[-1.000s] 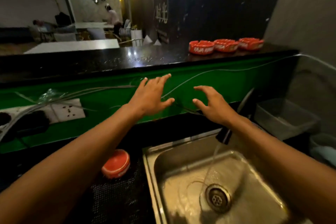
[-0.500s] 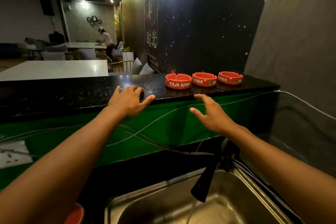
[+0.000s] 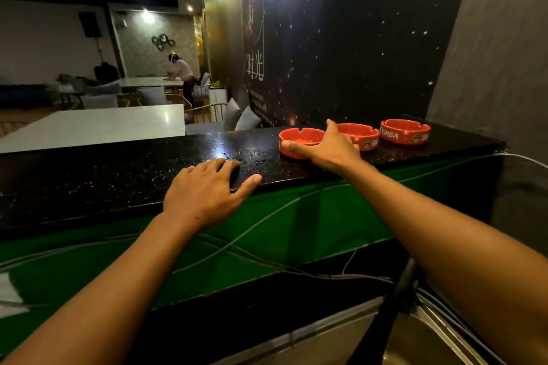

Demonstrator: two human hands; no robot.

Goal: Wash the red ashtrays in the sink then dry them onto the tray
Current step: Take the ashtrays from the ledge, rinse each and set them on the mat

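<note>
Hidden or cut off: the sink (image 3: 415, 344) shows only as a steel corner at the bottom right, its basin out of frame; the dark tap (image 3: 391, 305) is partly covered by my right forearm. My right hand (image 3: 329, 147) hides the near wall of the left ashtray (image 3: 299, 138) and part of the middle ashtray (image 3: 360, 135).

Materials and shapes: three round, red, glossy ashtrays with notched rims stand in a row on the far right of the black speckled surface (image 3: 118, 175), which is wet and shiny. The right ashtray (image 3: 404, 131) carries white lettering. Below the surface runs a green panel (image 3: 296, 216) crossed by thin cables (image 3: 267, 222).

Contents: the ashtray bowls look bare, though dim.

Grip: my right grip spans the left ashtray, thumb on its left wall, fingers at its far right rim. My left hand (image 3: 207, 190) lies released, flat on the surface edge.
</note>
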